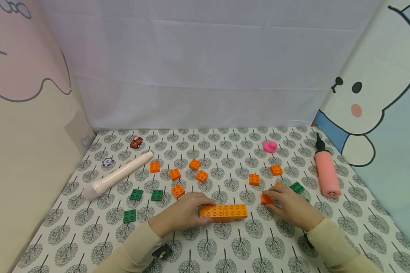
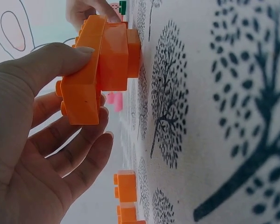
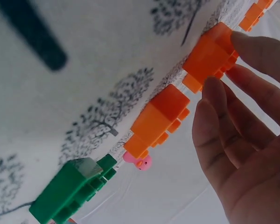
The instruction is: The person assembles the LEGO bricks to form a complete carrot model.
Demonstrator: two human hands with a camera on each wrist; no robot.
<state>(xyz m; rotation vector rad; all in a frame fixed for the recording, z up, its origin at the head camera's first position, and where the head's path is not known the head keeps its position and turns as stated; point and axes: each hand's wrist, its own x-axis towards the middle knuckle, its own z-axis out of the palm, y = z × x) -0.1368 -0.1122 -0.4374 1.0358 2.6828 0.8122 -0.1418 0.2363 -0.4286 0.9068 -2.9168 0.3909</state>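
Left of centre in the head view, my left hand point(image 1: 188, 213) grips one end of an assembled orange block structure point(image 1: 235, 211). Close up in the left wrist view, the thumb lies along the studded upper block point(image 2: 81, 93), and further orange blocks sit beneath it near the cloth. My right hand point(image 1: 295, 206) pinches a small orange block point(image 1: 266, 199) on the cloth between thumb and fingers. Another orange block point(image 3: 161, 114) stands just beyond that hand, with a green block point(image 3: 67, 191) nearby. The right fingers partly cover the blocks behind them in the head view.
Several loose orange blocks point(image 1: 175, 174) and green blocks point(image 1: 156, 195) lie to the left. A pale tube point(image 1: 123, 172), a red toy car point(image 1: 136, 142) and a poker chip point(image 1: 107, 162) are further out. Right of centre are a pink duck point(image 1: 270, 146) and a pink pump point(image 1: 327, 172).
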